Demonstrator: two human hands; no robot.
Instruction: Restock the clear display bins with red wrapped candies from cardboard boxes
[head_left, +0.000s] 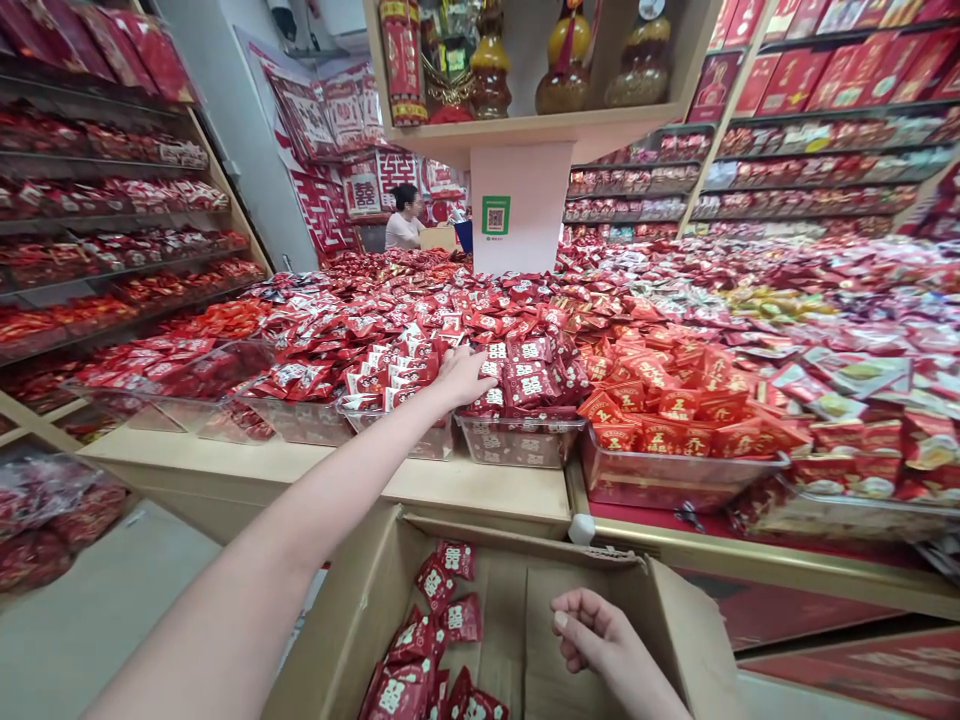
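Note:
My left hand [463,378] reaches out to the display and lies with its fingers stretched over the left side of a pile of dark red candy packets [529,384]. These packets, printed with pale characters, fill a clear plastic bin [517,445]. Over the inside of an open cardboard box [367,590], my right hand [589,635] hangs with its fingers curled in and nothing visible in them. At the left of the box's bottom lie several similar red packets [405,690], away from my right hand.
Brighter red packets [664,430] fill the bin to the right, and cream-and-red ones [394,375] lie to the left. A wooden display shelf [525,130] with gourd-shaped ornaments stands above. Loaded shelves [112,215] line the left wall. A person [405,225] sits at the back.

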